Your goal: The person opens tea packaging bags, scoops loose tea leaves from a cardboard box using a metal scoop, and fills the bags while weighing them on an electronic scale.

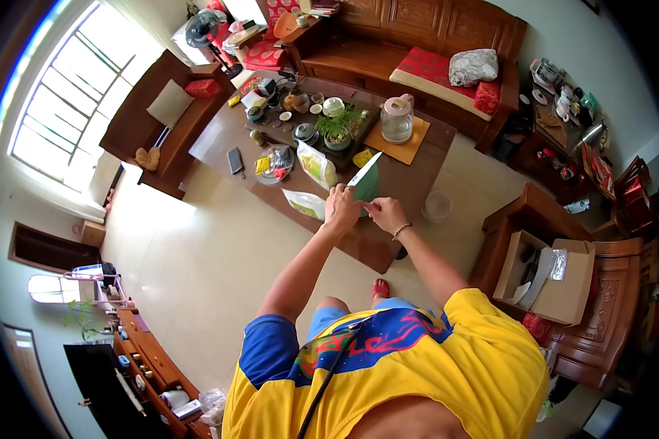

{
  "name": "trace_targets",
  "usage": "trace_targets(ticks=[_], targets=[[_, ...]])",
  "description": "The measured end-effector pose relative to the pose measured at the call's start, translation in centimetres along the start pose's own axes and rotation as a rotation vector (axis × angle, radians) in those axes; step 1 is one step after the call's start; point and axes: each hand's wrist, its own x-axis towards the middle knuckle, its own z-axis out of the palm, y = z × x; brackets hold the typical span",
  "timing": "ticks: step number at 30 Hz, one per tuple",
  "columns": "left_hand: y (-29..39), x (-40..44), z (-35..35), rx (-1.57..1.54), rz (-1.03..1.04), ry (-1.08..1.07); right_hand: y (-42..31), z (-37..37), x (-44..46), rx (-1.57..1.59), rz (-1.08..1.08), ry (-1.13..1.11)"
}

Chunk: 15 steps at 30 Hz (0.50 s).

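A green and white pouch [366, 181] is held up over the near edge of the low table, between my two hands. My left hand [340, 210] is closed on its near left edge. Fingers pinched, my right hand [386, 214] grips the same pouch at its lower right edge. Just beyond my left hand stands a white and green bag [316, 167]. Another white bag [305, 203] lies on the table edge to the left of that hand. A small yellow packet [363, 157] is behind the held pouch.
The brown table [410, 175] also carries a lidded glass jug [397, 121], a potted plant [337, 134], a plate of small packets [274, 165] and a phone [235, 161]. A clear bin [437, 207] stands on the floor at right. An open cardboard box [571, 282] rests on a wooden chair.
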Motion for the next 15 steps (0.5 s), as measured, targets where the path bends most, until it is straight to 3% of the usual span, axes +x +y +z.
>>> trace_targets(ticks=[2,3,5,6,10,15], targets=[[0.1,-1.4,0.5,-0.024,-0.103,-0.023,-0.6,0.9,-1.8,0.007,0.150,-0.003],[-1.1,6.6,1.2,-0.043,-0.076,0.001,1.2,-0.2,6.1,-0.019,0.133,0.024],[-2.0,6.8,2.3,-0.047,-0.135,-0.134,2.5,1.5,5.9,-0.024,0.177,0.092],[-3.6,8.8,2.1,-0.024,-0.042,-0.072,2.1,2.2,8.3,-0.008,0.181,0.121],[-5.9,11.4,3.4,-0.017,0.103,-0.197,1.5,3.3,9.9,-0.097,0.269,0.203],[-7.0,13.1,3.8,0.055,0.150,-0.372,1.2,4.8,12.3,-0.144,0.390,0.266]])
